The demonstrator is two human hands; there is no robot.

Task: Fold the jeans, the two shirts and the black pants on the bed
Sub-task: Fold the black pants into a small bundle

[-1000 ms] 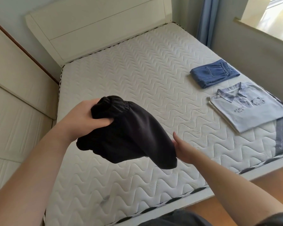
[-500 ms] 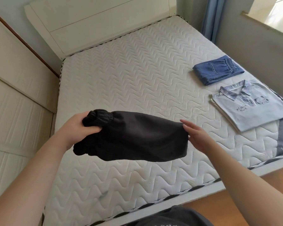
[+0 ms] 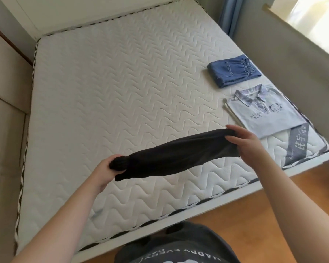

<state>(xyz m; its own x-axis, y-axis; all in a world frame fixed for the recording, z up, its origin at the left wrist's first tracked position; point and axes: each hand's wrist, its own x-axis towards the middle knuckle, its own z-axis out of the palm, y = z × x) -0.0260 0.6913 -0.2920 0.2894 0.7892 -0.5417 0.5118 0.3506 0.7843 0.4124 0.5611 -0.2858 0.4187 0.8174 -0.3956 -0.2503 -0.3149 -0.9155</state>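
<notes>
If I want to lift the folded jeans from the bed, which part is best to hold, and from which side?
Probably take the folded jeans by the thick folded edge on the near left side, coming from the open mattress. The layers meet there, so they should lift together; the elastic waistband end faces the wall.

Home bedroom — bed, curtain

The left hand fingers are hidden behind the pants; a second shirt cannot be made out; the small print on the shirt is unreadable; the headboard is cut off by the top edge
</notes>
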